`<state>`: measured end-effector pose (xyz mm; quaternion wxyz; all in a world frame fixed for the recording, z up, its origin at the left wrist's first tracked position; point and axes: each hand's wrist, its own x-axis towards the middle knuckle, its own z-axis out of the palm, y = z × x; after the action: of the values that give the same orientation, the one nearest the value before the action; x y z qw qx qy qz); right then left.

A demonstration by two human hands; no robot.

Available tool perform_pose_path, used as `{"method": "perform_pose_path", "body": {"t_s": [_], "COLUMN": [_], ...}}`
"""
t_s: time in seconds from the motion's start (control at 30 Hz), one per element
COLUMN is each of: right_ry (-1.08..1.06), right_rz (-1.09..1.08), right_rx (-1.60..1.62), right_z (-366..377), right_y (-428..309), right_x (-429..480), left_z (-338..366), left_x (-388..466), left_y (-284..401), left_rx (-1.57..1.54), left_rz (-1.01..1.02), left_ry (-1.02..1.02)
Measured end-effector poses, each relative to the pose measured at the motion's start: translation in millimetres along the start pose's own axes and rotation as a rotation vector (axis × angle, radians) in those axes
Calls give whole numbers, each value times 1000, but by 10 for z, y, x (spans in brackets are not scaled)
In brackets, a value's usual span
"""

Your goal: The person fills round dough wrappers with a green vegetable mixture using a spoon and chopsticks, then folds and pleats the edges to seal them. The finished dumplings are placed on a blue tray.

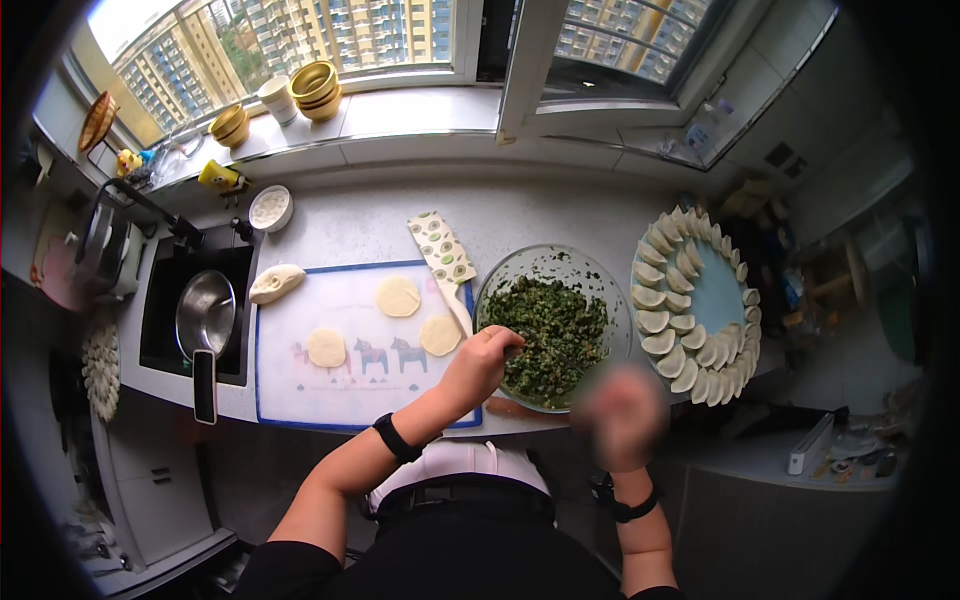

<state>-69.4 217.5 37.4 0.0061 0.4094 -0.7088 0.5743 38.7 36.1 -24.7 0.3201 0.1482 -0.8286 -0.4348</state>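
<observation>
My left hand (491, 352) is at the near left rim of a glass bowl (621, 289), its fingers closed on what looks like a thin utensil (559, 355) slanting into the bowl. Chopped green filling (551, 322) fills much of that bowl. By its near right rim my right hand (626, 416) is raised, but a blur hides its fingers and anything in them. Left of the bowl, three round dough wrappers (397, 296) lie apart on a blue-edged pastry mat (300, 401). A lump of dough (277, 285) rests at the mat's far left corner.
A knife with an avocado-patterned blade (442, 244) overlaps the mat. Rows of dumplings (660, 300) ring a light-blue tray (716, 289) on the right. Left are a white bowl of flour (271, 208), a sink (161, 300) with a metal pan (206, 315), and a phone (205, 386).
</observation>
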Motion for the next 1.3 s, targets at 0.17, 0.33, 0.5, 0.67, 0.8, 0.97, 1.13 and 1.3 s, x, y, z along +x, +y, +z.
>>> {"method": "perform_pose_path", "body": {"t_s": [0.17, 0.33, 0.5, 0.67, 0.8, 0.97, 1.13, 1.3], "right_ry": [-35, 25, -49, -22, -85, -12, 2, -98], "right_rz": [-15, -48, -157, -283, -149, -63, -221, -121], "right_rx": [-219, -70, -326, -257, -349, -226, -172, -262], "right_z": [33, 64, 182, 129, 247, 58, 5, 226], "right_y": [214, -13, 241, -93, 99, -90, -425, 26], "right_x": [-101, -152, -186, -148, -223, -67, 82, -154], "left_z": [10, -24, -20, -129, -102, -251, -155, -77], "left_x": [123, 130, 179, 185, 215, 345, 404, 428], "left_y": [68, 56, 140, 122, 143, 394, 251, 230], "left_rx": [45, 76, 65, 112, 107, 157, 207, 121], "left_rz": [56, 38, 2, -2, -3, 40, 62, 23], "left_ry": [64, 63, 95, 41, 70, 80, 129, 202]}}
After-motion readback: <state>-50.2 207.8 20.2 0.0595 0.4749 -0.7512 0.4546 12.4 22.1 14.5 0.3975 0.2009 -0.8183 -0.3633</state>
